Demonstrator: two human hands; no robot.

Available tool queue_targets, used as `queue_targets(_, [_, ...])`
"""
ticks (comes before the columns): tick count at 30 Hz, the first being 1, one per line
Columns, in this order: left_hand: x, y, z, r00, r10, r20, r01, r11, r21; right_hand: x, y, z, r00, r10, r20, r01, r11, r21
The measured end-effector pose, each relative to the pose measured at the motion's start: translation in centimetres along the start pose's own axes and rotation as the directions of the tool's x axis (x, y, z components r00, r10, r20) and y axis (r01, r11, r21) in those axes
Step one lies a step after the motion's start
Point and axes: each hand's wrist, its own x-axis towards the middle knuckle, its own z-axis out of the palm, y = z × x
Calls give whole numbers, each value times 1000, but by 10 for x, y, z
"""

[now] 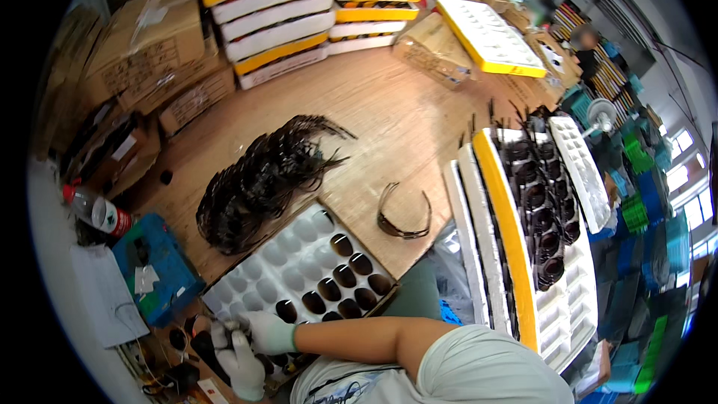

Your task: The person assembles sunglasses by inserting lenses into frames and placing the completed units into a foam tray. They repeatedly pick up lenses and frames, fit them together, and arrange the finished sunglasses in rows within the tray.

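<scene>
Part done, I'd guess: glasses in R foam tray prob. finished; eyewear heap & lone pair on bench prob. left, w/ dark lenses part-filling lens tray; L hand & R hand meet at its near-L end; can't tell fingers' grip.

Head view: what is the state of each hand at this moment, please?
Left white-gloved hand: fingers partly bent; whether it holds anything cannot be told.
Right white-gloved hand: fingers close to the left's; its grip cannot be told.

Bright windows glow at right beyond a wooden table.
</scene>
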Motion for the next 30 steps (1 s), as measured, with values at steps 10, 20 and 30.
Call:
queue_targets(10, [-80,47,-17,774,-416,478,552,813,-186,-181,-76,-134,940,204,-274,-107,938,330])
queue_targets(20, [-71,113,85,860,-87,504,-112,929,353,-191,-88,-147,904,14,-427,86,973,214])
queue_targets(30, [-73,131,64,793,-32,608,-142,962,235,-172,-66,-151,996,78,34,-82,775,626])
